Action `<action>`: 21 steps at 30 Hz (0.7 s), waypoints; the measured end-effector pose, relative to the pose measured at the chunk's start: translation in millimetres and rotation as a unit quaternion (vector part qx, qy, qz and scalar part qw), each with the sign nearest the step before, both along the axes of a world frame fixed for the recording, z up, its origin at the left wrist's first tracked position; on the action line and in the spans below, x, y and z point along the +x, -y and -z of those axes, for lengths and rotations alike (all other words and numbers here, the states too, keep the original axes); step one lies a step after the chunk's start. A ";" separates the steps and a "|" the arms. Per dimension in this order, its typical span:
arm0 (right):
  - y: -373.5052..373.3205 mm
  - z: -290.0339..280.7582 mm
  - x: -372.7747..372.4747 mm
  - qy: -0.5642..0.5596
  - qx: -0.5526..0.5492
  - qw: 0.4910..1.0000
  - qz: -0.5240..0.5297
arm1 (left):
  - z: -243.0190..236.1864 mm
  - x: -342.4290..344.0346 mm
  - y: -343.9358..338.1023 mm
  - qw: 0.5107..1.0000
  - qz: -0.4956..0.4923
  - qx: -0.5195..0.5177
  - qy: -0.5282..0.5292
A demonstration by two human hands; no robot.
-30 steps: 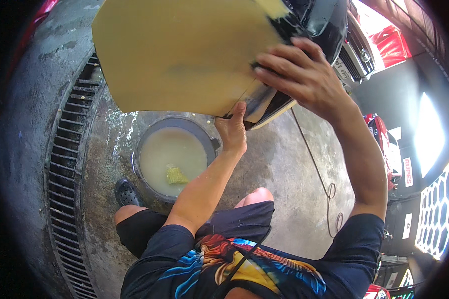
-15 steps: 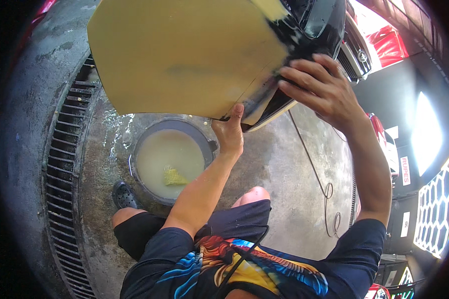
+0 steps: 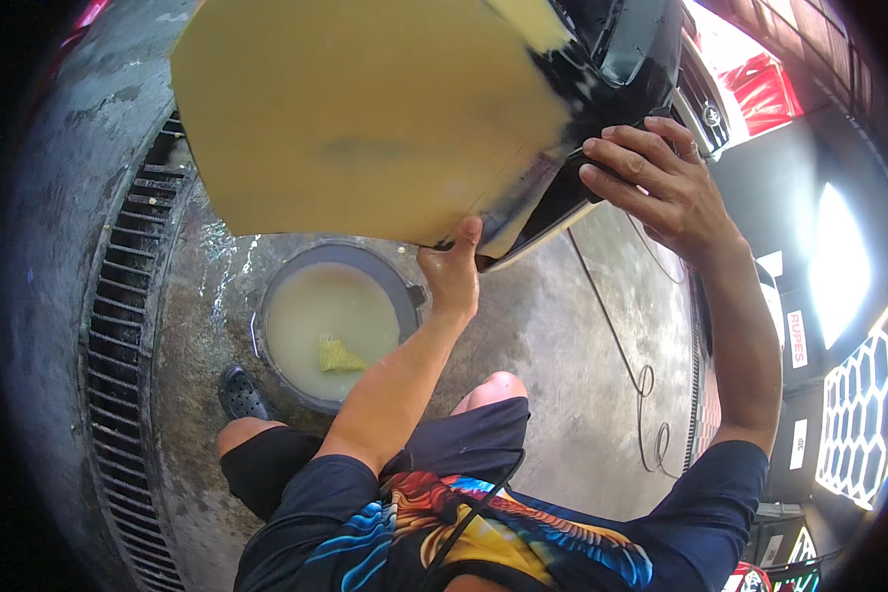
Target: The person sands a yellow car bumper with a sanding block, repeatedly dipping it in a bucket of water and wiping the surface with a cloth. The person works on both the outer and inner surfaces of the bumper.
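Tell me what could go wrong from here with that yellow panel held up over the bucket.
The left hand props the big yellow panel only at its lower edge, so it might slip down into the bucket of cloudy water. The right hand presses the black car trim. The floor looks wet near the cable: slip or trip risk.

Wet concrete floor with bucket, drain grate, black cable.

The yellow mat runs off the top edge and hides the left hand's fingers. The bucket's far rim sits behind it.
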State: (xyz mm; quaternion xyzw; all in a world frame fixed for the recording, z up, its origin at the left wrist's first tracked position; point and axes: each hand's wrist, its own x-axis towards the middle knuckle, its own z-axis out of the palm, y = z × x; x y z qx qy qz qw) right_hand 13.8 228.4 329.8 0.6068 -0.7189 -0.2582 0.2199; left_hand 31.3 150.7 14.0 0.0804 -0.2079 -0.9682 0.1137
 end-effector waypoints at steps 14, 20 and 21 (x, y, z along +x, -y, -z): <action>7.2 -2.8 -16.7 -0.045 0.017 0.999 0.016 | 6.1 -2.7 0.7 1.000 -0.006 0.007 -0.014; 18.9 7.5 -34.6 -0.041 -0.004 0.998 0.037 | -1.9 -1.9 4.8 0.999 -0.043 0.000 0.004; 14.5 8.5 -26.5 -0.039 0.003 0.999 0.037 | -2.8 -1.7 4.8 0.998 -0.061 -0.010 0.003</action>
